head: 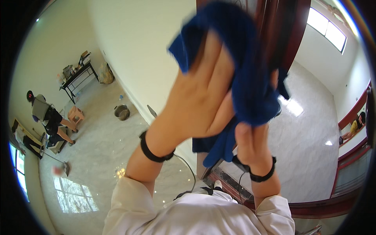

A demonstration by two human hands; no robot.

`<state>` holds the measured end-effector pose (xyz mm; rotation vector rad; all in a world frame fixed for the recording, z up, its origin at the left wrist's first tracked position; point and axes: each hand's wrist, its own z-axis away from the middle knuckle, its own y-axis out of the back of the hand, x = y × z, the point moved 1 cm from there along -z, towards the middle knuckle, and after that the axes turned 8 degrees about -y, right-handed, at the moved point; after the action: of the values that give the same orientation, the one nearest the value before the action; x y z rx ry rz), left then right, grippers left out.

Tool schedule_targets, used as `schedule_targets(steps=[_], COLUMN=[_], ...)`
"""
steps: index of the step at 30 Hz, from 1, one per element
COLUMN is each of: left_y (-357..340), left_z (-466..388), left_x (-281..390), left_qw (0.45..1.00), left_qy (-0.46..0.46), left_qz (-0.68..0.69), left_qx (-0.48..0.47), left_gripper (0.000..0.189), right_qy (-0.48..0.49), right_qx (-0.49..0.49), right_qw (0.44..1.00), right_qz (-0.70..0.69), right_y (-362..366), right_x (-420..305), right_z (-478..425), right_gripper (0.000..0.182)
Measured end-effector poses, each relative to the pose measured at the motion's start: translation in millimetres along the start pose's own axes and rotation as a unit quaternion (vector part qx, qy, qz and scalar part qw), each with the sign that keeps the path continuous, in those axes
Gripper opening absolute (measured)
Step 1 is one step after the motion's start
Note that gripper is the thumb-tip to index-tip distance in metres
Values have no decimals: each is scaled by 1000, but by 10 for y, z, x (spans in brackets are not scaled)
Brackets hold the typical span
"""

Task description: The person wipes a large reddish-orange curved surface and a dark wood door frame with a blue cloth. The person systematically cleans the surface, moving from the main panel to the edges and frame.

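A blue cloth [246, 67] hangs in folds over and between my two hands, in front of a dark red wooden door frame [293, 38]. My left hand [196, 100] is raised at the centre, its back towards me, with the cloth wrapped around its fingers. Lower and to the right, my right hand [254, 144] grips the cloth from below, partly hidden by it. Motion blurs the cloth. Whether it touches the frame, I cannot tell. Both wrists wear black bands with thin cables.
A pale wall [132, 44] stands left of the frame. Further left are a metal pot [122, 112], a pink stool [75, 115], a black table [77, 74] and two people, one near a long-handled dustpan [67, 169]. A dark threshold [232, 183] lies below; another person is far right.
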<state>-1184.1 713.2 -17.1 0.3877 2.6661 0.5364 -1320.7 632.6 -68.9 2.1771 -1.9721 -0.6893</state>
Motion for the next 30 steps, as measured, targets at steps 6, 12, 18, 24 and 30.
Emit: schedule_targets(steps=[6, 12, 18, 24, 30], left_y=[30, -59, -43, -20, 403], left_z=[10, 267, -11, 94, 567], left_x=[87, 243, 88, -43, -146], left_qw=[999, 997, 995, 998, 976], left_qy=[25, 35, 35, 1, 182], left_qz=[24, 17, 89, 70, 13], left_qx=[-5, -67, 12, 9, -119], left_gripper=[57, 61, 70, 81, 42], right_qy=[-68, -37, 62, 175, 205], right_qx=[-27, -64, -28, -13, -25], right_qw=[997, 991, 993, 980, 968], right_qz=[-35, -109, -92, -95, 141], right_y=[77, 194, 212, 40, 176], right_x=[-177, -32, 19, -44, 436], right_z=[48, 19, -257, -372, -184], right_gripper=[68, 73, 68, 64, 57])
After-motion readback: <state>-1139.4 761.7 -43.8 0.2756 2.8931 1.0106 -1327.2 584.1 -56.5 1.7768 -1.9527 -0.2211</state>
